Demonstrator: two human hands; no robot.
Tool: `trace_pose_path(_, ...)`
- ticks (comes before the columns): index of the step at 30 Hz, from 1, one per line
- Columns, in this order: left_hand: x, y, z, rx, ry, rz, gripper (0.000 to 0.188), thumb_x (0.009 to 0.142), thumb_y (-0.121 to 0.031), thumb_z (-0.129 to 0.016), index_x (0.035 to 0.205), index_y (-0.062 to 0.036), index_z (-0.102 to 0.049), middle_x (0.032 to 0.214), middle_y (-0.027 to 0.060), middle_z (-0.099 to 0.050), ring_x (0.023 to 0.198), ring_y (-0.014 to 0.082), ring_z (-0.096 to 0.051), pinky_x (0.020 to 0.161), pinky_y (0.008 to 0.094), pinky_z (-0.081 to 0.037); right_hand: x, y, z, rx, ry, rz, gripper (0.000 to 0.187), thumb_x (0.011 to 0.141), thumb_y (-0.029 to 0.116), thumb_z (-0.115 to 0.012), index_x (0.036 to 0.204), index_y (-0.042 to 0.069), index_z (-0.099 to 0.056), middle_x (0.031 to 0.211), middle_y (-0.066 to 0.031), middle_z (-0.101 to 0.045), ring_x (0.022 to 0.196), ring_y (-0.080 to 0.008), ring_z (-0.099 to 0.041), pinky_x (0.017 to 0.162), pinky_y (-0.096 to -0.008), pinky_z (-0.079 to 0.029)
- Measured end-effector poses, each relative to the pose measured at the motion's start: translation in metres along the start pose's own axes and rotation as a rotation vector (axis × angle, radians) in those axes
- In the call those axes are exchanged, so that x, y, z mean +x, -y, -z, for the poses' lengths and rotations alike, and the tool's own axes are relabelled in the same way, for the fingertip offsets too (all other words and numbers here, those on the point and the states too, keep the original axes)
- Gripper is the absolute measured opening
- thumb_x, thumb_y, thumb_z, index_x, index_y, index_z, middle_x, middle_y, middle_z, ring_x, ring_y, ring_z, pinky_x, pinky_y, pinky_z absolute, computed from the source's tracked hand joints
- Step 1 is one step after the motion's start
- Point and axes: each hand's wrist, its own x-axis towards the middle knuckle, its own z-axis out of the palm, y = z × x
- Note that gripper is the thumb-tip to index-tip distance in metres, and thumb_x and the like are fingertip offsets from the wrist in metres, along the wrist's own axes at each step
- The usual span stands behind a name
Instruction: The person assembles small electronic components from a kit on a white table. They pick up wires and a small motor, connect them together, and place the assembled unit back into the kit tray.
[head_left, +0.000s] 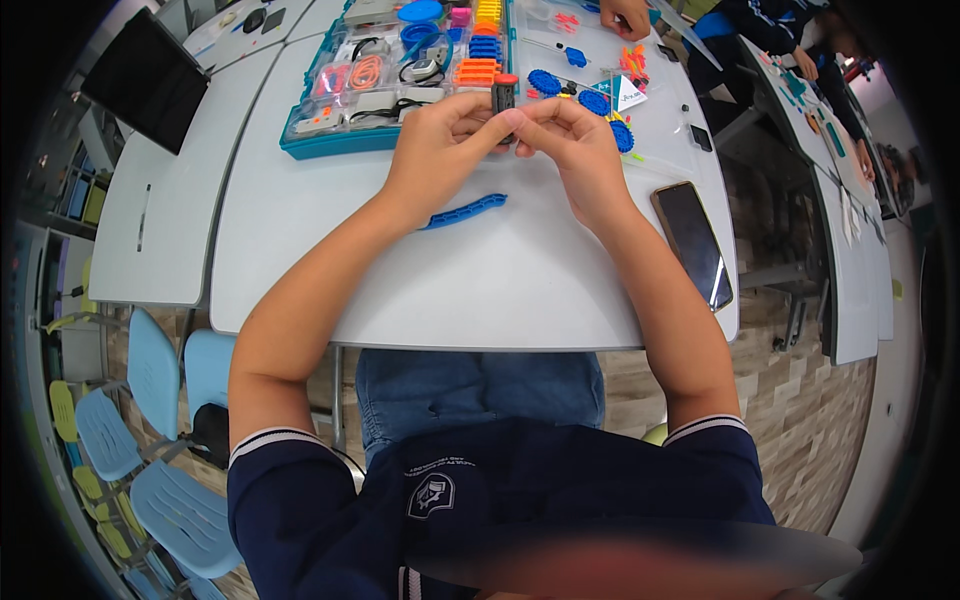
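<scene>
A dark piece (503, 97) pinched between left hand (437, 150) and right hand (585, 160)

The dark piece, capped in red at its upper end, is held upright in front of the near edge of a teal case (345, 142), above a white table (480, 285). By the left hand it is gripped between thumb and curled fingers; by the right hand it is pinched near its lower end, with the two thumb tips brought together there. The lower part is covered by the fingers, so its full shape cannot be told.

Nearer the body, a curved blue strip (468, 212) is laid flat on the table, just beside the left wrist. The case is filled with clear trays, cables and coloured parts — among them a stack of orange pieces (478, 72). Beyond the right hand, blue toothed wheels (594, 102) are spread near a white card (628, 96) and a heap of red-orange pieces (634, 65).

A phone (692, 243) is placed by the right forearm, its screen dark. At the far edge, another person's hand (626, 17) can be seen — well apart from the dark piece. To the left, a black monitor (148, 80) is stood on an adjoining table, with light-blue chairs (185, 515) below.
</scene>
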Motion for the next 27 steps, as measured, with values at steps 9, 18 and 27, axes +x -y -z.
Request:
trace_pose_path(9,0.023,-0.009,0.030,0.088,-0.160,-0.124,0.029,0.092,-0.024,-0.063,0.099,0.0040,-0.064,0.086,0.0095,-0.069,0.083,0.0147,-0.069,0.067,0.0218,-0.052,-0.002,0.000,-0.004,-0.038,-0.023,0.029,0.018,0.085,0.014,-0.072,0.094,0.000,-0.066,0.079,-0.0043,-0.066,0.070,-0.0088,-0.059,0.064,-0.0226,-0.048)
trace_pose_path(18,0.094,-0.002,0.166,0.534,-0.488,-0.125,0.047,0.084,-0.032,-0.072,0.109,0.0074,-0.064,0.094,0.0093,-0.068,0.085,0.0142,-0.065,0.078,0.0259,-0.052,-0.018,-0.016,-0.022,-0.552,0.141,0.490,0.009,0.082,0.009,-0.070,0.086,0.002,-0.067,0.073,-0.0042,-0.059,0.055,-0.0100,-0.050,0.051,-0.0251,-0.041)
trace_pose_path(27,0.158,0.037,0.192,1.405,-0.250,-0.315,0.024,0.082,-0.025,-0.068,0.102,-0.0121,-0.068,0.095,0.0057,-0.070,0.092,0.0260,-0.064,0.080,0.0388,-0.048,-0.017,-0.027,-0.024,-0.607,0.122,0.413,0.006,0.082,0.008,-0.070,0.085,0.002,-0.068,0.075,-0.0048,-0.062,0.051,-0.0091,-0.048,0.050,-0.0243,-0.039)
